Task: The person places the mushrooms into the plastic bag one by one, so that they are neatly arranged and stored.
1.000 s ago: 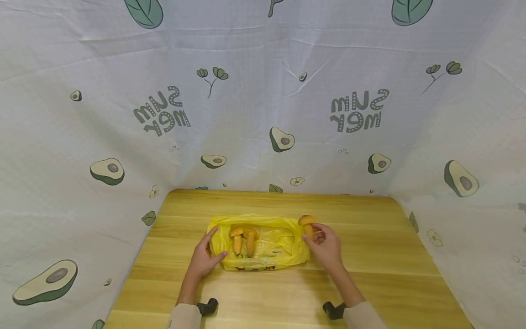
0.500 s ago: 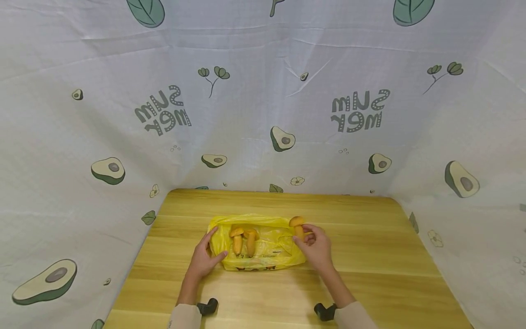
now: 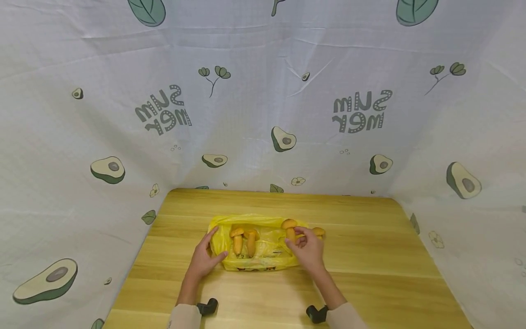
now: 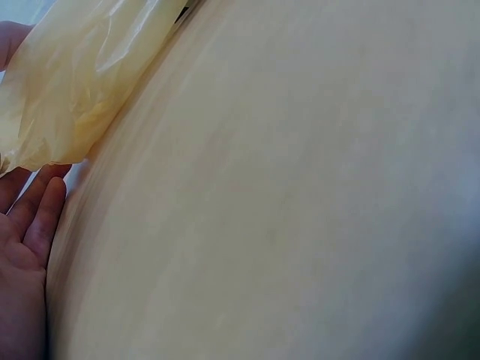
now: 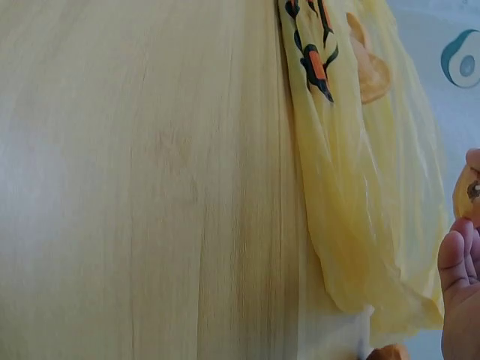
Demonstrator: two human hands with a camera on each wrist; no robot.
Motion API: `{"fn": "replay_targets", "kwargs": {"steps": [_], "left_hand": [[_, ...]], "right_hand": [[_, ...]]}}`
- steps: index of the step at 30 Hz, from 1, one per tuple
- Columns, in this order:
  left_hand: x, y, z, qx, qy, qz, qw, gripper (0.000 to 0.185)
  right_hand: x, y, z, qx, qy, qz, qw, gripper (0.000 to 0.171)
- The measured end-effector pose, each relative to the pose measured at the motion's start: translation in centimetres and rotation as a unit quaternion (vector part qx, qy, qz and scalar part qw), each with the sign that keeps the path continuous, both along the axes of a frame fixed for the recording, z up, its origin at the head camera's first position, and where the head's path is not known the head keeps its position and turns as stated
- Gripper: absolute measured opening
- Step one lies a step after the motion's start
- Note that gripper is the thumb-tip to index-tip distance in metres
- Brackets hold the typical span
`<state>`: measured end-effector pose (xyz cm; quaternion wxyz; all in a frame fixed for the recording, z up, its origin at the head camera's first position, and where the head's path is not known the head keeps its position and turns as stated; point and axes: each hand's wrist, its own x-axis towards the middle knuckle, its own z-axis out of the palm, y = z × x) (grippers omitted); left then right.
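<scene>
A yellow plastic bag [image 3: 263, 261] lies on the table with its mouth spread wide. Inside its left half rest two orange-brown mushrooms, a left one [image 3: 237, 241] and a right one [image 3: 251, 243], side by side. My left hand [image 3: 204, 259] grips the bag's left end, thumb at the front rim and fingers along the side. With thumb and fingers, my right hand [image 3: 309, 251] pinches a third mushroom [image 3: 289, 225] by its stem, cap up, over the bag's right end. In the right wrist view, part of that mushroom [image 5: 463, 193] shows at the fingertips.
Another mushroom [image 3: 318, 232] lies on the wooden table [image 3: 370, 256] just right of the bag, partly hidden by my right hand. A white printed curtain [image 3: 246, 105] encloses the table at the back and sides.
My right hand has moved left with its mushroom, from the bag's right edge to over its opening. The mushroom on the table has come into sight behind it. My left hand stays put.
</scene>
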<state>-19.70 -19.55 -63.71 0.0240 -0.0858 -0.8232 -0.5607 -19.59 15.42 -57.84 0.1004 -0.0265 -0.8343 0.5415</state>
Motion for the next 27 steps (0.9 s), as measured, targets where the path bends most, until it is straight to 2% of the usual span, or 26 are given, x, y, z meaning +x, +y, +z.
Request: {"fn": "replay_targets", "kwargs": {"steps": [7, 14, 20, 27], "left_hand": [[0.2, 0.0, -0.1, 0.003, 0.001, 0.001, 1.0, 0.089], [0.2, 0.1, -0.1, 0.0, 0.001, 0.002, 1.0, 0.089], [0.1, 0.0, -0.1, -0.004, 0.006, 0.0, 1.0, 0.088], [0.0, 0.0, -0.2, 0.0, 0.011, 0.0, 0.9999, 0.088]], "right_hand": [[0.1, -1.5, -0.4, -0.015, -0.014, 0.028, 0.999, 0.047], [-0.1, -2.8, -0.8, 0.011, -0.008, 0.036, 0.999, 0.048], [-0.4, -3.5, -1.1, 0.0, 0.0, 0.046, 0.999, 0.047], [-0.5, -4.3, -1.4, -0.002, -0.02, 0.051, 0.999, 0.044]]}}
